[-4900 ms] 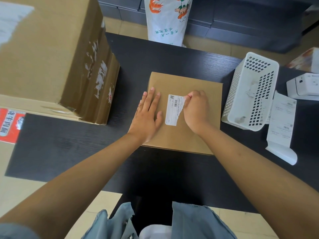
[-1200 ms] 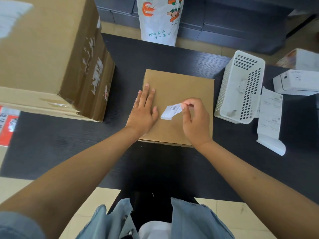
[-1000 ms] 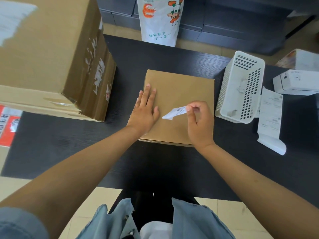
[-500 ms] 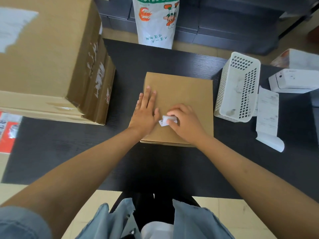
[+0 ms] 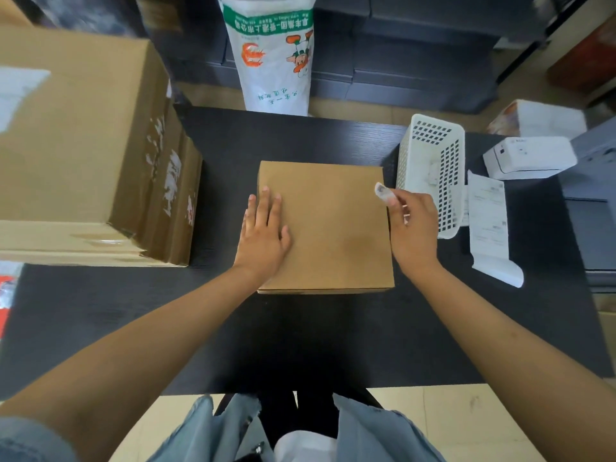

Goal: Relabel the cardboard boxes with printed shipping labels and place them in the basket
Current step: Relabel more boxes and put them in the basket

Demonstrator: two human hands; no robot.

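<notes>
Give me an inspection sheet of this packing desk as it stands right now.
Surface: black desk, wood-grain top.
Job's things: small cardboard box lies flat, top bare of any label; crumpled old label in the right hand; white basket on the desk right of the box; printed labels strip beside it, end curled.
Clutter: large cardboard box on the left, scraps of torn label on its side; white label printer at far right.
Hands: left hand flat on the small box; right hand pinches the old label in its fingers.
Cables: nothing seen.
Surroundings: printed white sack behind the desk; tiled floor.
</notes>
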